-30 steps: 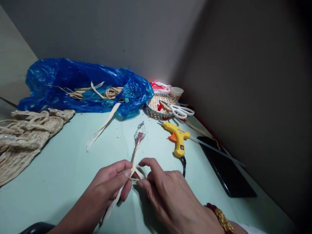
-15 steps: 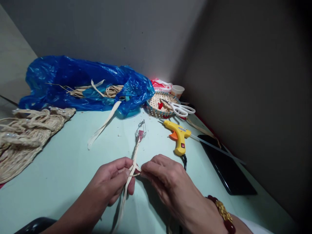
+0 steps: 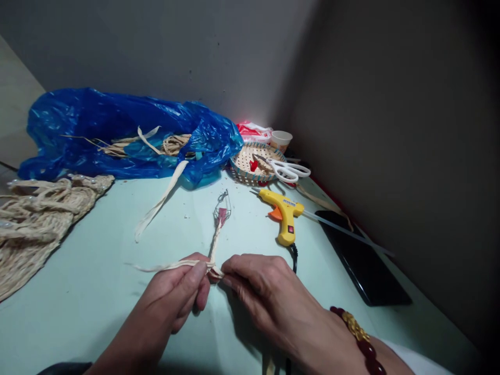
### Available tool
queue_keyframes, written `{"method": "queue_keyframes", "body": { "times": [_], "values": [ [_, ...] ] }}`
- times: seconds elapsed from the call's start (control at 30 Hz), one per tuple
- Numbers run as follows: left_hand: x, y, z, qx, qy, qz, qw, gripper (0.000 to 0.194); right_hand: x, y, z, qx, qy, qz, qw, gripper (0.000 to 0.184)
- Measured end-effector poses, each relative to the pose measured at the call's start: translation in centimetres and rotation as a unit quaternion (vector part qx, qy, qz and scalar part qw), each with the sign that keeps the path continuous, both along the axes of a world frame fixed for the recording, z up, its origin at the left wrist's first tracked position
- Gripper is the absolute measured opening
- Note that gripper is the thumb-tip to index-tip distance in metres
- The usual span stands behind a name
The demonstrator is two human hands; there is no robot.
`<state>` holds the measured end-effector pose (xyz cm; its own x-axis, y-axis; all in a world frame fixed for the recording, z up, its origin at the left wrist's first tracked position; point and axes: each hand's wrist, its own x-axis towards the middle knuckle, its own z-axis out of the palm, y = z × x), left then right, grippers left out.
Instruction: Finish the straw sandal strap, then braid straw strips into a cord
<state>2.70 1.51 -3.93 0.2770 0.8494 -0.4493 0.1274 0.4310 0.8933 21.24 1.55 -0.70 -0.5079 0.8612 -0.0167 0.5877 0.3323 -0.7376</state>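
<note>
Between my hands runs a thin braid (image 3: 215,244) of pale raffia, its far end tied at a small wire clip (image 3: 222,211) with a reddish patch on the table. My left hand (image 3: 182,286) pinches the raffia at the lower end of the braid, and one loose strand (image 3: 164,267) lies out to the left over its fingers. Close by on the right, my right hand (image 3: 258,286) is closed on another raffia strand, fingertips together. A beaded bracelet (image 3: 355,328) circles my right wrist. The strand's tail under the right hand is mostly hidden.
A yellow glue gun (image 3: 287,213) lies to the right, near a black tablet or phone (image 3: 363,260). White-handled scissors (image 3: 291,170) rest on a woven basket (image 3: 244,169) beside a paper cup (image 3: 281,139). A blue plastic bag (image 3: 97,114) holds raffia; woven raffia work (image 3: 50,219) sits left.
The loose strand that hung down toward me now lies out to the left across my left hand. Both hands stay at the braid's lower end, and the view has shifted slightly.
</note>
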Motion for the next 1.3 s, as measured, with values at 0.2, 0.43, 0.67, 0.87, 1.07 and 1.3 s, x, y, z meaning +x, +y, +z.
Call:
{"method": "queue_keyframes", "body": {
  "times": [0.2,0.43,0.67,0.87,1.07,1.3],
  "values": [
    [0.4,-0.1,0.4,-0.027,0.013,0.033,0.999,0.049,-0.1,-0.2,0.3,0.007,-0.034,0.023,0.999,0.018],
    [0.4,-0.3,0.1,0.018,0.041,0.024,0.999,0.050,-0.8,-0.4,-0.5,0.040,-0.113,0.008,0.993,0.009],
    [0.7,-0.5,0.3,0.007,0.032,0.045,0.998,0.046,-1.3,-0.1,-1.4,0.079,-0.127,-0.013,0.989,0.023],
    [0.8,-0.8,0.2,0.084,0.077,0.050,0.992,0.046,-1.5,-0.2,-1.7,0.055,-0.093,-0.061,0.992,0.028],
    [1.2,-1.0,0.8,0.119,0.072,0.042,0.989,0.021,-1.6,0.1,-1.5,0.023,-0.055,-0.077,0.995,0.033],
    [0.7,-0.4,0.9,0.032,0.032,0.016,0.999,0.039,-1.5,0.0,-1.3,0.018,-0.043,-0.076,0.996,0.032]
  ]
}}
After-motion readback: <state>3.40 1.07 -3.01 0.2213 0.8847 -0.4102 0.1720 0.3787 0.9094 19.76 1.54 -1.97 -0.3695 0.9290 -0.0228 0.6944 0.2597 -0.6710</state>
